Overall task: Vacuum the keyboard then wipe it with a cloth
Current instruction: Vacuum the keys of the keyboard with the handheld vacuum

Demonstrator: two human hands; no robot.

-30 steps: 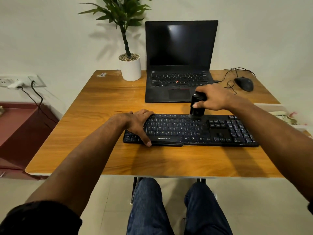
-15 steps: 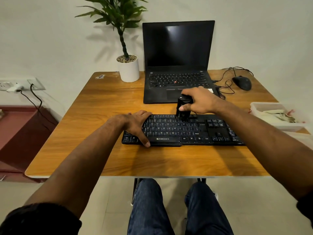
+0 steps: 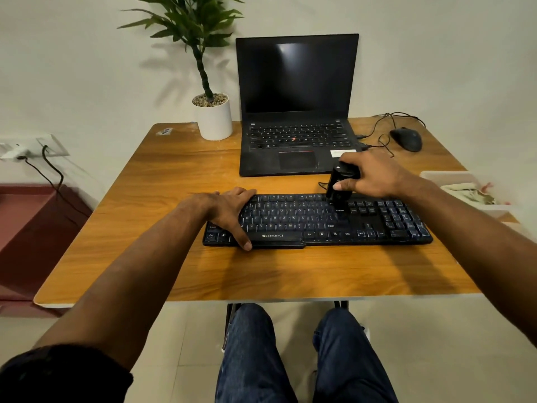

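Note:
A black full-size keyboard (image 3: 374, 228) lies across the middle of the wooden table (image 3: 162, 199). My left hand (image 3: 229, 212) rests flat on its left end, thumb down at the front edge beside the space bar. My right hand (image 3: 374, 175) grips a small black handheld vacuum (image 3: 338, 186) upright, its nozzle on the top key rows just right of the letter block. No cloth is clearly identifiable in view.
An open black laptop (image 3: 296, 112) stands behind the keyboard, a white potted plant (image 3: 214, 117) to its left, a wired black mouse (image 3: 406, 139) to its right. A clear plastic tray (image 3: 447, 178) with small items sits at the table's right edge. My knees are under the table's front edge.
The vacuum in my right hand slid left along the top rows half a second ago, then came back right. My left hand stayed in place on the keyboard.

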